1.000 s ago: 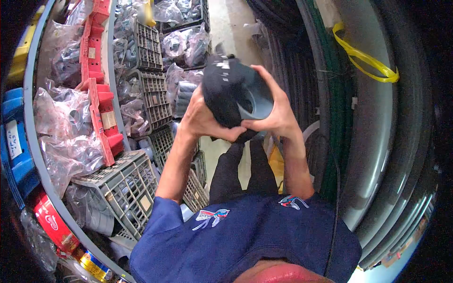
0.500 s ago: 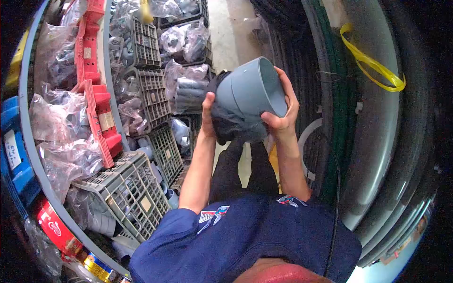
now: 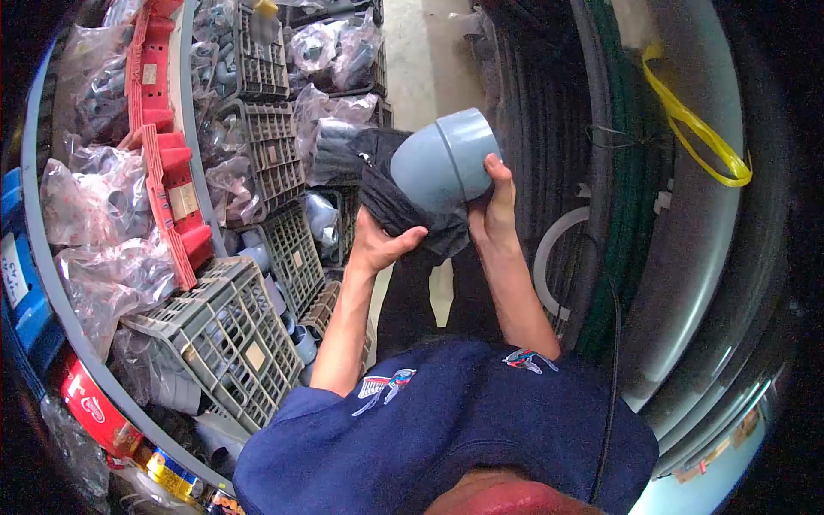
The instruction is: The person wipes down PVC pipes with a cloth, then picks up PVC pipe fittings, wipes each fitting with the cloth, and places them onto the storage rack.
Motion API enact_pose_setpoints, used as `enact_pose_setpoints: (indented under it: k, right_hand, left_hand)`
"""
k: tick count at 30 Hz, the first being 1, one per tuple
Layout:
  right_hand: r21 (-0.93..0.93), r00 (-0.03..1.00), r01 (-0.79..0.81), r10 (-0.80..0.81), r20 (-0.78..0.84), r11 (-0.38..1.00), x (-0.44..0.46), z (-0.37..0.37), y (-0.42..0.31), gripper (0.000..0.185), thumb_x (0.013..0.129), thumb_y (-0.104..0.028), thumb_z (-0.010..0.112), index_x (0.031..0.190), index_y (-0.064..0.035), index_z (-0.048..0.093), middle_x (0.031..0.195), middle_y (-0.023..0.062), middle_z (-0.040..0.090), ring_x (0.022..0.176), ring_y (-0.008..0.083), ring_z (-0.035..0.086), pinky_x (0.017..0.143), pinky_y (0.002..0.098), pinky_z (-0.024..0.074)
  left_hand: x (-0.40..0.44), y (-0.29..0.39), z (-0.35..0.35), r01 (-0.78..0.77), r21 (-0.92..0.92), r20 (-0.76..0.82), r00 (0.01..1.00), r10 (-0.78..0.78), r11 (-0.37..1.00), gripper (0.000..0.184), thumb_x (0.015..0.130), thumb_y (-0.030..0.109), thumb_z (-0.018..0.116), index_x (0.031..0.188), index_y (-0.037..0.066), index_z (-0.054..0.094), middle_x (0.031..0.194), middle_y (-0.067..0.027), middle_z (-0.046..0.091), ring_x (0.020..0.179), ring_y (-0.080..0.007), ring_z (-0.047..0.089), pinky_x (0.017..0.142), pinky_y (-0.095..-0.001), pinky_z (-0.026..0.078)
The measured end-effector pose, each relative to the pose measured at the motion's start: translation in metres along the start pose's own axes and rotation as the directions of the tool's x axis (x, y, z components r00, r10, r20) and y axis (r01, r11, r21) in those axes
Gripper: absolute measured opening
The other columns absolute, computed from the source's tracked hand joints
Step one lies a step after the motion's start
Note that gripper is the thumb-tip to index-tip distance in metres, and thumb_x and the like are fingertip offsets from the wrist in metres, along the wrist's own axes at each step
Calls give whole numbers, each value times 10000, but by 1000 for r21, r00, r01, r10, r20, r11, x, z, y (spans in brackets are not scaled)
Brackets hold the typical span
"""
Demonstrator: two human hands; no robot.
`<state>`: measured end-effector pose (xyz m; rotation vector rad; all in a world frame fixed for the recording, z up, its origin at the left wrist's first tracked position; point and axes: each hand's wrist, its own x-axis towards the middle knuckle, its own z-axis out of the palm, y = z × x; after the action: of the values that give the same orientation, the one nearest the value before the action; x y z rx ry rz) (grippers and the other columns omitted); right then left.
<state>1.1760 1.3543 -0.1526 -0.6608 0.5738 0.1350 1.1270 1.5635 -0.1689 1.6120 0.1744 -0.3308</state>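
Observation:
A large grey-blue plastic pipe fitting (image 3: pixel 446 163) is held up in front of my chest, its wide collar turned to the upper right. Black cloth or a thin black bag (image 3: pixel 386 193) wraps its left end and underside. My left hand (image 3: pixel 382 245) grips the lower left through this black material, thumb lying across it. On the other side, my right hand (image 3: pixel 496 202) grasps the collar, thumb on its outer wall and the other fingers mostly hidden beneath. The fitting's far end is covered.
Grey plastic crates (image 3: pixel 232 339) holding bagged pipe fittings line the left, beside a shelf with red bins (image 3: pixel 176 197) and clear bags. Long dark pipes (image 3: pixel 687 283) stand along the right, with a yellow strap (image 3: pixel 695 129) hanging there. A strip of floor (image 3: pixel 412 60) runs ahead.
The fitting has rotated so its open mouth no longer faces me and its rounded side shows. My left hand has moved lower under the black material; my right hand has shifted on the collar.

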Motion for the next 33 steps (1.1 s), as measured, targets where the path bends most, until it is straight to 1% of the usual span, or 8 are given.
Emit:
enact_pose_setpoints:
  k: [4,6,9,14,17,22,24,33]
  right_hand:
    - [-1,969,-248,248,22,969,3,-41,23,720,893,-444,758,1438,-22,550,1356,118,623,1245,262,604,1077,444,479]
    - [-121,933,-350,358,44,929,5,-74,27,764,871,-453,784,1450,-23,532,1404,131,595,1303,268,559,1117,440,432]
    - [-684,851,-419,521,-66,598,20,-125,49,968,759,-465,878,1477,28,458,1414,176,574,1312,267,545,1102,403,420]
    - [-600,834,-507,528,-162,618,59,-217,120,952,746,-395,902,1466,22,439,1356,160,593,1261,254,568,1103,399,422]
    - [-461,924,-383,328,-197,800,103,-259,155,856,756,-234,903,1446,21,462,1305,142,622,1176,255,613,1052,408,471]
    - [-592,911,-321,70,-407,739,234,-350,209,799,776,-278,891,1434,-19,520,1271,106,646,1153,241,637,1039,453,496]
    - [-577,954,-162,-23,-300,801,302,-404,245,758,788,-327,886,1415,-64,552,1260,78,652,1088,255,669,998,481,533]
    - [-256,943,-160,71,-325,953,471,-476,320,726,819,-469,869,1404,-153,576,1335,57,620,1189,283,637,913,517,601]
  left_hand:
    - [-16,-26,-8,146,-124,-32,988,-151,982,939,735,216,934,1511,-34,467,1457,-137,603,1348,-235,565,1170,-407,425]
    - [-21,-57,-7,49,-170,-108,992,-69,984,725,779,227,892,1387,-17,581,1313,-99,672,1216,-213,629,1086,-383,483]
    - [-24,-135,-24,281,-239,-178,928,-327,929,346,834,314,808,955,33,647,884,21,649,799,-145,609,768,-326,510]
    - [1,-220,-22,360,-226,-136,908,-395,905,345,905,289,776,1077,-3,715,983,-26,714,877,-154,650,804,-325,530]
    - [22,-277,-25,458,131,-298,864,-406,879,281,988,192,722,1138,-45,745,1041,-84,793,965,-158,708,876,-347,552]
    - [8,-373,-68,567,308,-350,814,-464,764,392,909,254,731,1058,-108,719,941,-192,787,925,-234,754,821,-393,569]
    - [6,-398,-81,553,337,-319,829,-460,762,398,900,268,729,1055,-99,726,920,-187,785,908,-231,753,813,-397,568]
    - [54,-414,-87,544,413,-211,837,-504,731,327,894,212,740,1084,-55,727,910,-176,786,881,-200,751,805,-383,574]
